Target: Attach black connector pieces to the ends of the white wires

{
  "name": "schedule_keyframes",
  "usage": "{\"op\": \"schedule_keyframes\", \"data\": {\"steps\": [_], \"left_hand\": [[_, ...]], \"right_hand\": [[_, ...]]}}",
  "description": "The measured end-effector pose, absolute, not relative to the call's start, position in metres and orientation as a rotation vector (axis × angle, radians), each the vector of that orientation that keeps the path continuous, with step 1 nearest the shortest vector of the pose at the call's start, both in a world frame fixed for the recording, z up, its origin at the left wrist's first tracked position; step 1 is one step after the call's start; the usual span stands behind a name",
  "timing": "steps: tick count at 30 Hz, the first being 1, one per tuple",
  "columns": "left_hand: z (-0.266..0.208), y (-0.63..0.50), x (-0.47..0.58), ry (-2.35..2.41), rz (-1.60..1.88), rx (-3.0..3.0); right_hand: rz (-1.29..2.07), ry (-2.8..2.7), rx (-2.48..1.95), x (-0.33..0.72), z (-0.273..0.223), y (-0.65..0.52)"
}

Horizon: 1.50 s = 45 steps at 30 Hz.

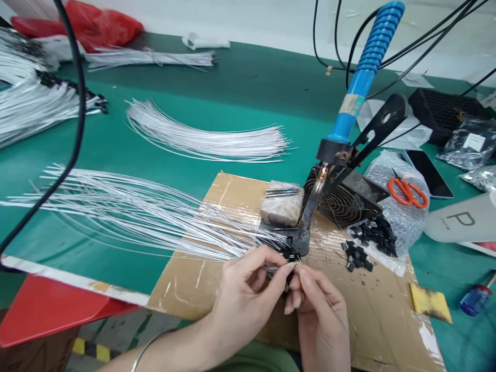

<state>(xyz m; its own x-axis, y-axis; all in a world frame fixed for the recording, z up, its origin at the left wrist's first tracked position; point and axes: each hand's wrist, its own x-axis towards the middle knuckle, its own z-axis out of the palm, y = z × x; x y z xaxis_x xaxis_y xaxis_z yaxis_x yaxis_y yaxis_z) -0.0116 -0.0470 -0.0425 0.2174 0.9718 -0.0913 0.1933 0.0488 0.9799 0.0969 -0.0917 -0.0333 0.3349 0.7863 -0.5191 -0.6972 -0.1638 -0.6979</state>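
Note:
Just in front of the soldering stand's base, my left hand [251,289] and my right hand [321,310] meet, both closed in a pinch. A thin metallic wire [334,308] runs out of my right hand toward the lower right. What my left fingertips grip is too small to make out. Dark pieces show behind and between the fingers. Beside my left hand lies a loose bundle of thin white wires [155,212], its near ends close to the stand. The blue-handled soldering iron [368,67] is clamped tip-down above a grey block [282,204].
Cardboard [372,310] covers the work area. A black fan [344,199], small black connectors [374,235], orange scissors [407,191] and a phone [428,173] are on the right. A yellow sponge [430,302] lies near a screwdriver [476,299]. Another white wire bundle [209,137] lies behind. A black cable [79,103] hangs at left.

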Motion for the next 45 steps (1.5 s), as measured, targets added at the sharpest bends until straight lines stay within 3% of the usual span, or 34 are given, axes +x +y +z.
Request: {"op": "schedule_keyframes", "data": {"steps": [4, 10, 13, 20, 25, 45], "left_hand": [[-0.036, -0.041, -0.013, 1.251, 0.868, 1.369], [-0.023, -0.032, -0.014, 1.241, 0.84, 1.303], [-0.023, -0.032, -0.014, 1.247, 0.829, 1.313], [-0.036, -0.037, -0.017, 1.228, 0.845, 1.345], [-0.03, -0.035, -0.016, 1.228, 0.831, 1.373], [-0.003, -0.023, -0.013, 1.149, 0.717, 1.318]], "right_hand": [[1.131, -0.29, -1.316, 0.12, -0.043, -0.101], [0.159, -0.902, -2.086, 0.194, -0.065, -0.113], [0.005, -1.141, -2.141, 0.209, -0.072, -0.11], [0.288, -0.84, -2.145, 0.204, -0.073, -0.113], [0.429, -0.587, -1.85, 0.189, -0.064, -0.112], [1.023, -0.627, -1.455, 0.126, -0.031, -0.085]]}}
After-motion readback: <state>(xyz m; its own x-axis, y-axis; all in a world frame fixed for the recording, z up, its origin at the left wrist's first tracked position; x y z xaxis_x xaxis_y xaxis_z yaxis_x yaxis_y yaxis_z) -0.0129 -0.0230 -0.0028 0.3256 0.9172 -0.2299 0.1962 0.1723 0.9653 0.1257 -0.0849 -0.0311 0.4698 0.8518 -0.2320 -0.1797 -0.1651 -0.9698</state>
